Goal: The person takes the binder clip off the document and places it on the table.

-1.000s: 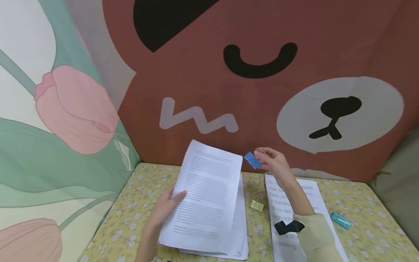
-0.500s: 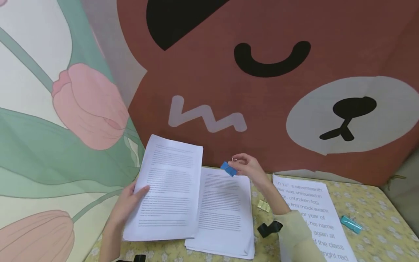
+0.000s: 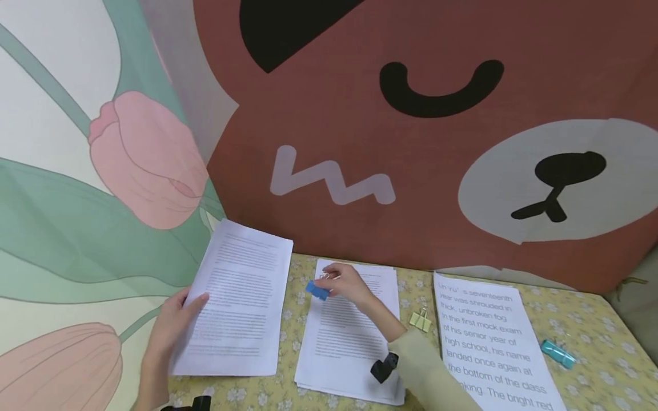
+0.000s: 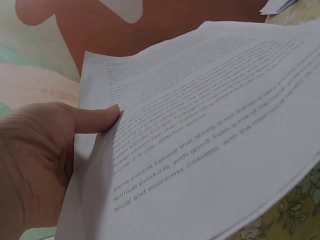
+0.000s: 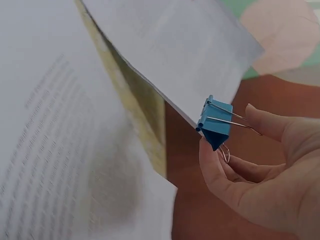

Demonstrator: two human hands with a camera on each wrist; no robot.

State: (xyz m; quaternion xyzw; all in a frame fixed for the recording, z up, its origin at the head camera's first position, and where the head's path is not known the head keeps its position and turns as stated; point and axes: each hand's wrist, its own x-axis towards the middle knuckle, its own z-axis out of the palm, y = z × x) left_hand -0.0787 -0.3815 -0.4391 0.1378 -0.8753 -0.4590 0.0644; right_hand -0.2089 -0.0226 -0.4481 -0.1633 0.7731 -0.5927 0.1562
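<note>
My left hand [image 3: 172, 319] grips the left edge of a stack of printed paper [image 3: 236, 302], thumb on the front and fingers hidden behind. The stack is raised and tilted at the table's left; in the left wrist view its sheets bow slightly. My right hand [image 3: 349, 285] pinches a blue binder clip [image 3: 317, 290] by its wire handles between thumb and fingers. In the right wrist view the clip [image 5: 217, 120] has its folded-out handles toward the hand, and its mouth faces the papers. Below that hand a second printed stack [image 3: 349, 354] lies on the table.
A yellow binder clip [image 3: 421, 320] lies on the flowered tablecloth [image 3: 418, 291] between the middle stack and a large-print stack [image 3: 488, 342]. Right of that lies a teal binder clip [image 3: 558, 354]. A wall with a bear print [image 3: 426, 228] stands behind the table.
My left hand has carried its paper stack leftward, off the middle stack. My right hand, still pinching the blue binder clip, has moved left and down over the middle stack.
</note>
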